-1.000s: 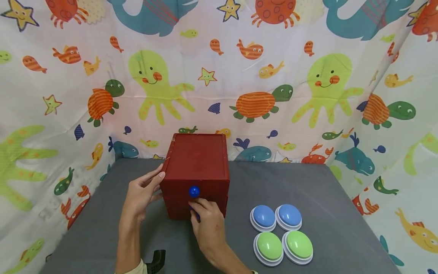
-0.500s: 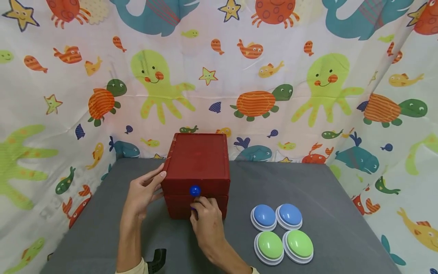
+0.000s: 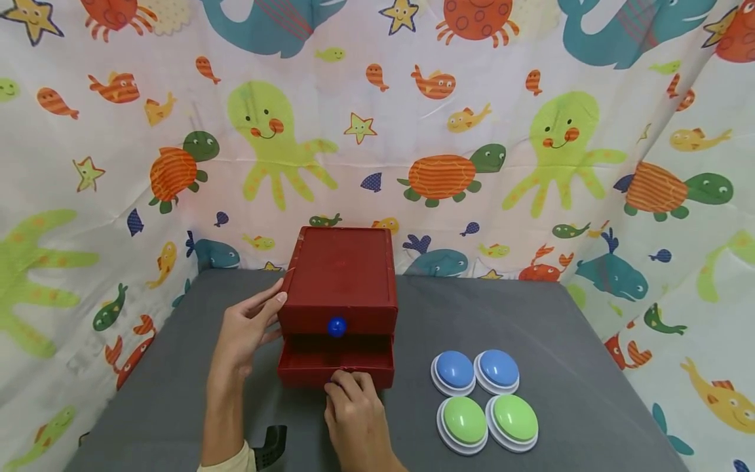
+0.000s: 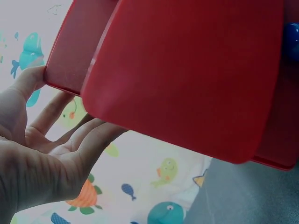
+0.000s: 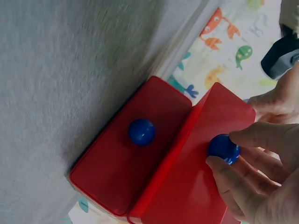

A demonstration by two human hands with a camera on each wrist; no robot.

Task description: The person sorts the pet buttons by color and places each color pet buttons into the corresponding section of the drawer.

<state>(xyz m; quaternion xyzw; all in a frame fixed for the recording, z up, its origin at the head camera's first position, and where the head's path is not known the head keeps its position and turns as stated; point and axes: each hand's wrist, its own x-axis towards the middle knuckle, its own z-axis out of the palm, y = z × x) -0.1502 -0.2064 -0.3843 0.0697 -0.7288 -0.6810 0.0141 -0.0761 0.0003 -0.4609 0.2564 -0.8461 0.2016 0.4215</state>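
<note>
A dark red drawer box stands on the grey table, with two drawers one above the other. Its lower drawer is pulled partway out, showing a dark gap behind its front. The upper drawer is closed and carries a round blue knob. My right hand pinches the lower drawer's blue knob between thumb and fingers, mostly covering it in the head view. Against the box's left side rests my left hand, fingers extended and thumb near the front upper edge.
To the right of the box lie two blue push buttons behind two green push buttons, all on white bases. A sea-animal print curtain hangs behind and along both sides of the table. A black strap piece sits by the left wrist.
The lower drawer has slid out toward me, gripped by its knob in my right hand, which has moved back and down. My left hand keeps its place on the box.
</note>
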